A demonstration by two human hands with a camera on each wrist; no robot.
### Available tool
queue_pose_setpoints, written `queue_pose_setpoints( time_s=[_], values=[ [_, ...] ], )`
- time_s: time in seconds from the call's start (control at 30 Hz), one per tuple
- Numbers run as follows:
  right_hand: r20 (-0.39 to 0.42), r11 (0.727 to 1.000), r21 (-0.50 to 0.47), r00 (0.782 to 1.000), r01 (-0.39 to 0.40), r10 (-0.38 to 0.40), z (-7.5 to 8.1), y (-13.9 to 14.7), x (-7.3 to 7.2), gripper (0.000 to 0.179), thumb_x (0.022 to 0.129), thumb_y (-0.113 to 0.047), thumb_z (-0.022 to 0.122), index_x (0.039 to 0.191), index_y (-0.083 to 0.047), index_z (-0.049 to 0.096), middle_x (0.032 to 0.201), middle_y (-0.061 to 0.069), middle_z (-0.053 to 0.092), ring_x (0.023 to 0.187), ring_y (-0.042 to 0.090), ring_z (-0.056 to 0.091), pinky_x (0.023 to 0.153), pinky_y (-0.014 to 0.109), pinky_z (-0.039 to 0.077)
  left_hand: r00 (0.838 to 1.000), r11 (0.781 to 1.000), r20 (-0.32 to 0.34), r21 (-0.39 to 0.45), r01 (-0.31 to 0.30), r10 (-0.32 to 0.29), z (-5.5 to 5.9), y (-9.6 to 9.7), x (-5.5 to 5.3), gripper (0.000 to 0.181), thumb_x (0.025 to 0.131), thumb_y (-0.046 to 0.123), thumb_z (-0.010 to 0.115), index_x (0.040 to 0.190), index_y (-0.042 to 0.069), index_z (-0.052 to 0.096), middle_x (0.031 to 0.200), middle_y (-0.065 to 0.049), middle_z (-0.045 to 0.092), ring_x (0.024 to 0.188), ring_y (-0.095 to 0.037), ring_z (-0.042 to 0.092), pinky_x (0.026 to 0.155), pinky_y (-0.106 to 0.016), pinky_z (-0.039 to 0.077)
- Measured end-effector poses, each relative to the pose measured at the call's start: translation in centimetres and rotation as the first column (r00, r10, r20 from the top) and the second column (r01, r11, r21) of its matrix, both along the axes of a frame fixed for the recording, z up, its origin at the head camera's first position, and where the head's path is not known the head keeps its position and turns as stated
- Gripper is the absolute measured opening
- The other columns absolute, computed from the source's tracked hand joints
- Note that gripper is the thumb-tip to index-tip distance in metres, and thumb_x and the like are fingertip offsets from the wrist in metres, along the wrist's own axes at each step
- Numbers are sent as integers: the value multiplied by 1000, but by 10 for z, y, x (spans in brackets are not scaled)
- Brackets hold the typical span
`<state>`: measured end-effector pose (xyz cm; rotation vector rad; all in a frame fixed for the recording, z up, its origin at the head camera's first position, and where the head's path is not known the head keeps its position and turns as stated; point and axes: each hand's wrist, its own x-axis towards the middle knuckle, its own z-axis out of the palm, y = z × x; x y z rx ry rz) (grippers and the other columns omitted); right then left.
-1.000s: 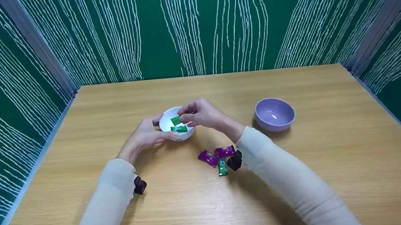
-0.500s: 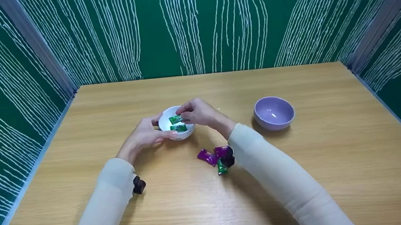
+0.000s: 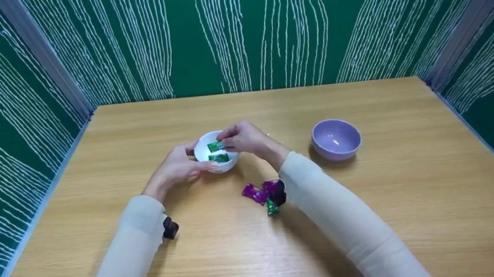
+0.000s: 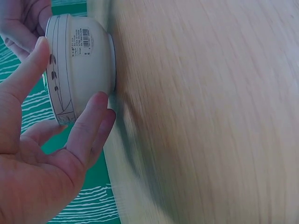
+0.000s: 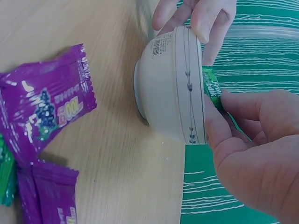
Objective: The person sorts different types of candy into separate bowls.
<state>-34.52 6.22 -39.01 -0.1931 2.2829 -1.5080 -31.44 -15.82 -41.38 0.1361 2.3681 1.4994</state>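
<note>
A white bowl [image 3: 201, 151] with a thin leaf pattern stands on the table, and my left hand [image 3: 180, 164] holds it by its side, thumb at the rim. My right hand [image 3: 247, 137] reaches over the bowl's right edge and pinches a small green candy packet [image 3: 215, 147] at the opening. Lower in the bowl lies another green candy packet [image 3: 219, 158]. In the right wrist view, thumb and fingers grip the end of the held green packet [image 5: 211, 86] beside the rim. The bowl's inside is hidden from both wrist views.
Two purple candy packets [image 3: 254, 194] and a green packet [image 3: 272, 207] lie together on the wooden table [image 3: 222, 251], partly hidden by the right wrist's black camera [image 3: 278, 193]. A purple bowl [image 3: 336, 140] stands to the right. Green walls [image 3: 358, 21] enclose the table.
My right hand has shifted slightly left over the white bowl, and the pinched green packet now lies flatter. The right forearm also moved left, covering more of the packets. My left hand keeps its hold.
</note>
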Motion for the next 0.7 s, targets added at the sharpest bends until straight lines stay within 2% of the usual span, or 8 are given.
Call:
queue_pose_setpoints(
  time_s=[0.23,0.43,0.7],
  values=[
    [66,999,-43,997,34,-31,-2,-2,-2,29,102,-4,59,126,-12,73,134,5,60,118,22,59,95,27,52,1000,1000,-10,-8,-2,2,-2,0,0,92,74,39,92,153,24,48,134,-6,54,120,-26,48,95,-36,52],
    [141,974,-219,990,57,-26,-5,-5,-3,33,105,-7,54,137,-4,62,138,10,60,126,23,59,101,31,49,999,999,-41,-49,5,-7,-3,0,-1,94,75,40,91,155,19,45,134,-10,54,119,-28,49,93,-33,51],
    [138,953,-301,990,44,-2,-7,-2,-2,38,105,-13,56,142,-5,55,141,14,58,126,27,59,100,34,51,1000,997,-30,-73,1,-4,-2,0,-1,97,77,41,89,157,18,40,137,-9,53,122,-28,49,96,-33,50]
  ],
)
